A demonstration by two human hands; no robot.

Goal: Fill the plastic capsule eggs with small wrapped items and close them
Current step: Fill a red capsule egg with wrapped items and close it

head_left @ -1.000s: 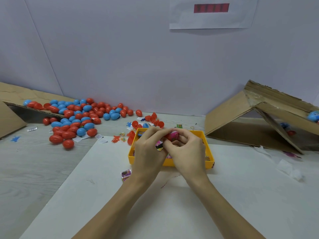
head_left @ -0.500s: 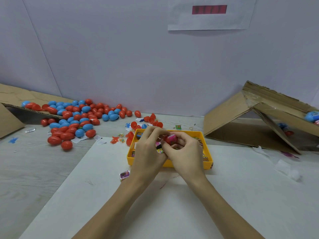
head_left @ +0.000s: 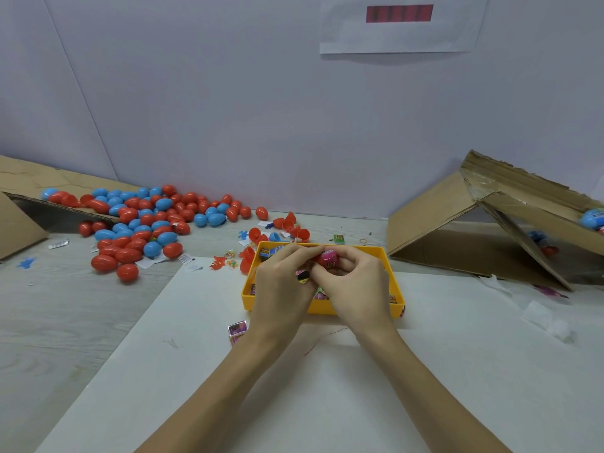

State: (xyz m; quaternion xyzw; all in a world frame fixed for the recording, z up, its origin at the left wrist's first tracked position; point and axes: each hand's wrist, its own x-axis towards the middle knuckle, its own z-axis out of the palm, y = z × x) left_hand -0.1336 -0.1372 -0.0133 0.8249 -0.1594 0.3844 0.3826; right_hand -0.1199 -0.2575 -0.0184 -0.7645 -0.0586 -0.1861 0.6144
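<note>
Nearest me, both forearms reach out over a white sheet (head_left: 425,371) spread on the table (head_left: 65,315), with bare sheet to either side of them. Just left of my left wrist one small wrapped item (head_left: 237,328) lies alone on the sheet. My left hand (head_left: 282,289) and right hand (head_left: 356,289) meet above a shallow yellow tray (head_left: 397,291) that sits at the sheet's far edge. Between them I hold a pink wrapped item (head_left: 328,259): the right hand's grip is curled round it, and the left thumb and forefinger pinch its left end, where a bit of red shows; whether that is an egg half I cannot tell. A second wrapper, pink and black (head_left: 302,276), is tucked under my left fingers. More wrapped pieces lie in the tray, mostly hidden by my hands.

Beyond the tray's far rim lie a few open red egg halves (head_left: 294,227) and small scraps. Further left, a wide heap of closed red and blue eggs (head_left: 147,223) spreads from a flattened cardboard box (head_left: 19,181) across the table. To the right, well apart from the tray, a cardboard box (head_left: 457,217) lies tipped on its side, with a blue egg (head_left: 591,220) at its far right. A pale wall (head_left: 261,109) closes the back, carrying a paper sheet (head_left: 398,27) with a red block.
</note>
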